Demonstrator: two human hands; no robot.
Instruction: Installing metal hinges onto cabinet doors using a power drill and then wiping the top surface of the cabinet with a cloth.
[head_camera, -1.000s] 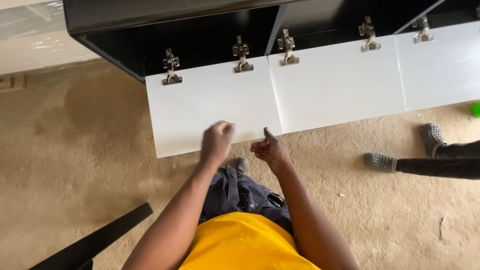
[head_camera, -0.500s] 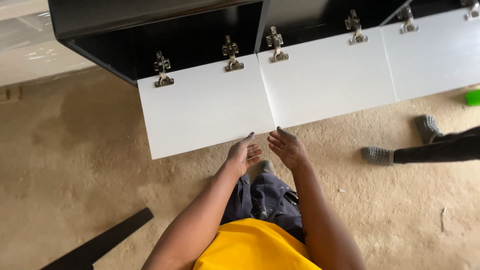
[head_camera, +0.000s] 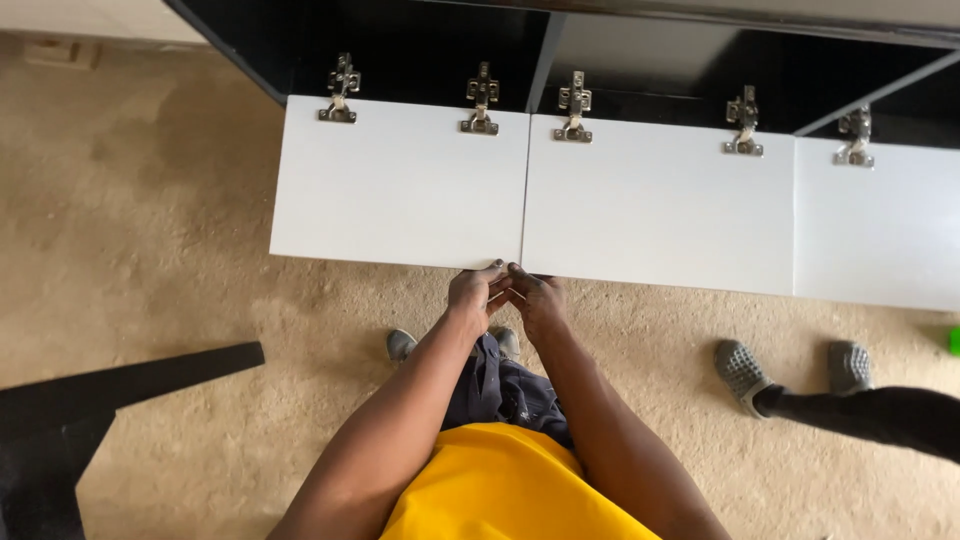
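Three doors: white panels lay open, flat over the floor, hinged to a black cabinet (head_camera: 420, 45); left door (head_camera: 400, 185), middle door (head_camera: 655, 200), right door (head_camera: 880, 225).
Floor: tan carpet (head_camera: 150, 260), worn and mottled, filled the room below.
Board: a black board (head_camera: 110, 385) lay on the carpet at the left.
Hinges: silver hinges (head_camera: 481, 100) sat along the doors' far edges.
Bystander: a dark leg in grey shoes (head_camera: 745, 368) stood at the right.
Hands: left hand (head_camera: 478, 295) and right hand (head_camera: 535, 295) touched each other, fingers curled at the near edge where left and middle doors met; whether they gripped anything, I could not tell.
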